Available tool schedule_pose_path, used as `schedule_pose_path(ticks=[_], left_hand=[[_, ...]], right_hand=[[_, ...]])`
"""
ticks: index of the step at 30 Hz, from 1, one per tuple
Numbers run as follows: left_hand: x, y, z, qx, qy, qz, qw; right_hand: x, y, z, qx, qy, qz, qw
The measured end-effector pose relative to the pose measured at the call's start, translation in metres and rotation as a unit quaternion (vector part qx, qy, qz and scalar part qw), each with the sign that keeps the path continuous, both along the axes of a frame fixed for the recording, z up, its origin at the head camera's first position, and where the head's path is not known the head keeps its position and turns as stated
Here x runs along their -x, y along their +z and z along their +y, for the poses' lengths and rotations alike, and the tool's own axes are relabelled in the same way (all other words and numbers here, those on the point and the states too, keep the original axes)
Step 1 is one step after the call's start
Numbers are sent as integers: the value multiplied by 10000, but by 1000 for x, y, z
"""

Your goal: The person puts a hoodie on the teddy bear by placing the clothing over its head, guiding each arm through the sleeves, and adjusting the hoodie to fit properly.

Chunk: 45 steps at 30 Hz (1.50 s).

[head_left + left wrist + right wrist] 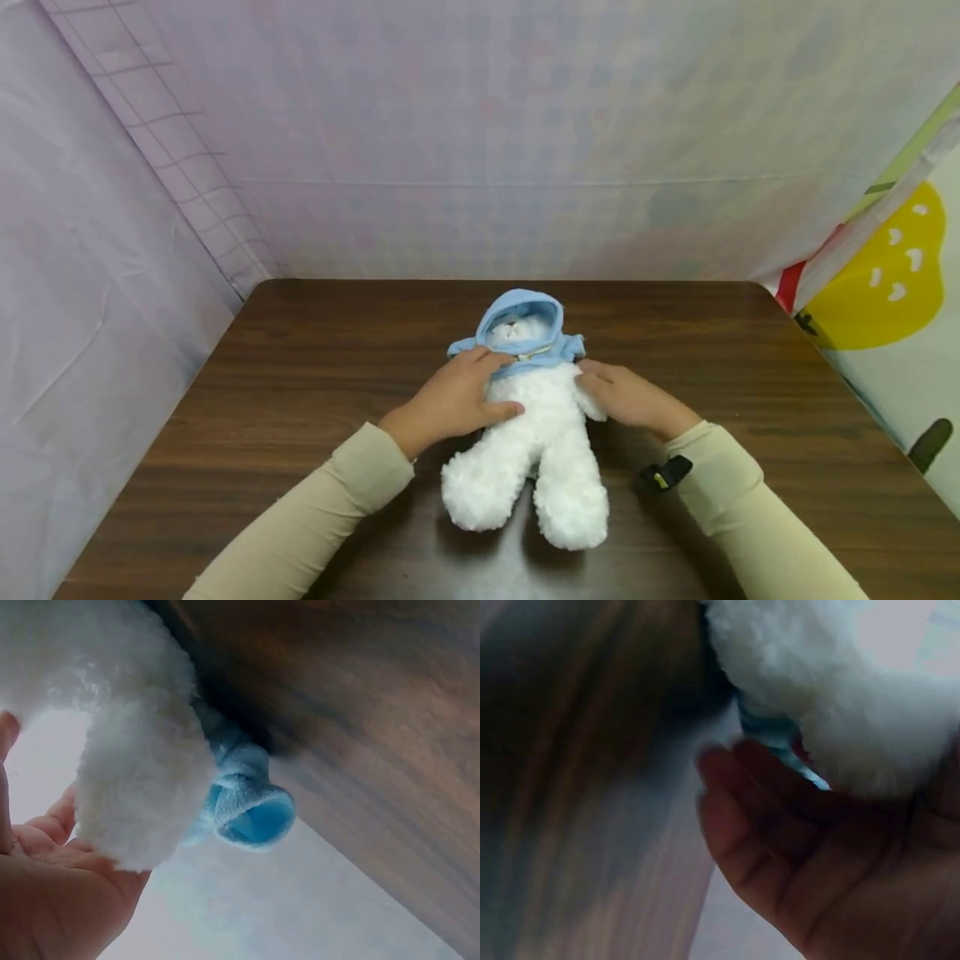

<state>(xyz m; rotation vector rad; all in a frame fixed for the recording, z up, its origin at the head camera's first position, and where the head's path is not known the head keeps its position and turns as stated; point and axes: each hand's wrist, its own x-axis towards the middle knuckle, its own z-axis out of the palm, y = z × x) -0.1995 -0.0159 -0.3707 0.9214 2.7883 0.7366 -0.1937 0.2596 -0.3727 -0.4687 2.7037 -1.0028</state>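
Observation:
A white plush toy [536,408] lies on its back, legs toward me. Its head and upper chest are in a light blue hoodie [519,304], whose hood surrounds the head. The hoodie's fabric is bunched above the bare furry belly. My left hand [457,396] rests on the toy's side, fingers at the hoodie's lower edge and thumb extended on the belly. In the left wrist view, a furry limb [142,787] lies against the palm beside an empty blue sleeve [251,802]. My right hand [630,396] touches the toy's other arm [591,406] with loosely bent fingers.
The toy lies on a dark brown wooden table [322,350] with rounded far corners. A pale patterned cloth [480,150] hangs behind it. More cloth hangs on the left, and a sheet with a yellow print [892,283] hangs on the right.

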Motion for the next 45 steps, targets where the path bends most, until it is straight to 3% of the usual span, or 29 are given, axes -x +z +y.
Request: schedule_pose_path(ticks=[3,9,14,18,21,24,28,36,42,45], left_hand=[[-3,-1,1,72,-5,40,10000],[-5,-3,2,76,-92,243,9996],[-3,-3,3,-27,-186,218,9996],[-1,0,3,-230,-218,-116,9994],[0,3,4,-503,-231,-300,9980],[1,7,4,-708,-138,-271,9970],[3,12,6,-901,-34,-215,9957],[4,19,7,-1378,41,-544,9890],[4,10,12,-1440,-204,-490,9882],[6,0,12,-1186,-349,-440,9913]], right_hand=[[-2,-7,-2,209,272,-42,9994],[-7,-12,-7,732,128,169,9971],[-8,-4,-11,1004,-254,302,9942],[-10,10,-13,1067,-414,616,9915],[-13,22,-16,931,-356,996,9900],[-17,32,-21,770,-176,1337,9879],[-23,45,-27,659,42,1653,9840],[-31,65,-38,377,351,2154,9752],[-31,68,-48,-274,806,2927,9524],[-28,61,-53,-664,906,2976,9481]])
